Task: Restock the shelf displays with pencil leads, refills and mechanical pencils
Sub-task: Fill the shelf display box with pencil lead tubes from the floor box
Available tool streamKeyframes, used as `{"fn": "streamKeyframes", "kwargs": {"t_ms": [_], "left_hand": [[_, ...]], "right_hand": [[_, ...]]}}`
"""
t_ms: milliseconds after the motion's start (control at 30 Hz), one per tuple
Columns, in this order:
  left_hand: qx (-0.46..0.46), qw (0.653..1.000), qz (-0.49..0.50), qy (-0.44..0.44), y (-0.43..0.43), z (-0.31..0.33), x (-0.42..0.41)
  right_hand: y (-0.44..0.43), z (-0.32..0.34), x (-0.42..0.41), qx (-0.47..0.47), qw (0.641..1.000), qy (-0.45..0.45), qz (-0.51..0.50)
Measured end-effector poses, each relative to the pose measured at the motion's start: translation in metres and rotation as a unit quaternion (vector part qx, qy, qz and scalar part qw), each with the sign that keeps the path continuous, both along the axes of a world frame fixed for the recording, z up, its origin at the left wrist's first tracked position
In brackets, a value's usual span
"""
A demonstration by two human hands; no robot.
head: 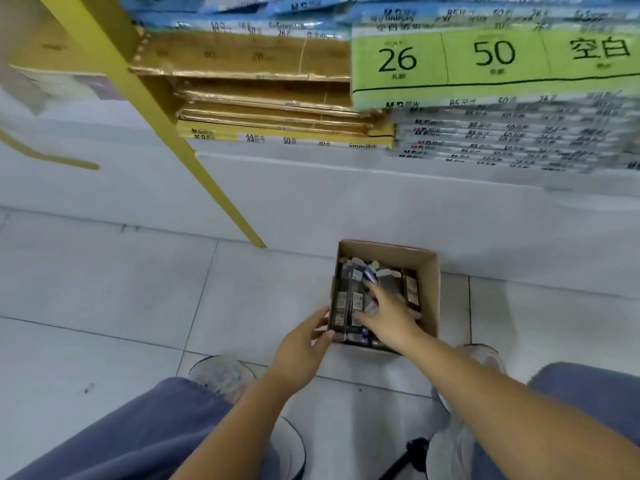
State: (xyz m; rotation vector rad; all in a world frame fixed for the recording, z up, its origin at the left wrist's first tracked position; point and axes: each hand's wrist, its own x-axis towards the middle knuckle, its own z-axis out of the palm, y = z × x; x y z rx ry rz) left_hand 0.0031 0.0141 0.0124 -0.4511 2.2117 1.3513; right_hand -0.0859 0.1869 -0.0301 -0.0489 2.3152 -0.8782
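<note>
Gripping carton (431, 282) rim, left hand (302, 348); right hand (388, 314) inside.

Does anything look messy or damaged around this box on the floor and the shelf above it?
The packs in the cardboard box are jumbled: neat rows on the left, but tilted and piled at the back and right. On the shelf, the brown cardboard trays have ragged, bent front edges. Nothing lies spilled on the floor.

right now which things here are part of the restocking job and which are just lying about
Job: cardboard box, small packs inside it, left hand holding the box's edge, right hand reaching among the packs.
Lying about: green pack, brown card stacks, grey pad stacks, yellow shelf post.
</note>
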Motion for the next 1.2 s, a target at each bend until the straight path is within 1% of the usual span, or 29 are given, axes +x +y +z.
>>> {"fn": "streamKeyframes", "kwargs": {"t_ms": [67, 133, 267, 367, 500, 567, 700, 867, 1000, 1200], "left_hand": [[0.002, 1.0, 0.008, -0.005, 0.0, -0.002, 0.0], [0.002, 1.0, 0.013, -0.004, 0.0, -0.004, 0.0], [-0.005, 1.0, 0.008, 0.003, -0.001, -0.008, 0.0], [0.007, 1.0, 0.009, -0.005, -0.002, -0.008, 0.001], [0.021, 0.999, 0.023, -0.01, -0.002, -0.008, 0.002], [0.026, 0.999, 0.024, -0.01, -0.002, -0.008, 0.003], [0.031, 0.999, 0.028, -0.013, -0.003, -0.008, 0.004], [0.031, 0.999, 0.021, -0.014, -0.005, -0.01, 0.004], [0.028, 0.999, 0.022, -0.013, -0.005, -0.011, 0.005], [0.031, 0.999, 0.021, -0.012, -0.006, -0.013, 0.005]], "right_hand": [[-0.003, -0.006, 0.001, 0.042, 0.998, 0.035, 0.033], [-0.004, -0.011, -0.002, 0.034, 0.998, 0.032, 0.028], [-0.001, -0.016, -0.01, -0.007, 1.0, -0.019, -0.023], [0.001, -0.019, -0.012, -0.041, 0.996, -0.05, -0.059], [-0.003, -0.018, -0.013, -0.085, 0.984, -0.031, -0.151], [-0.007, -0.017, -0.013, -0.098, 0.979, -0.036, -0.174], [-0.017, -0.016, -0.008, -0.142, 0.972, -0.096, -0.16], [-0.025, -0.023, -0.009, -0.153, 0.967, -0.107, -0.171], [-0.026, -0.025, -0.015, -0.163, 0.954, -0.15, -0.204], [-0.024, -0.028, -0.016, -0.18, 0.947, -0.151, -0.22]]}}
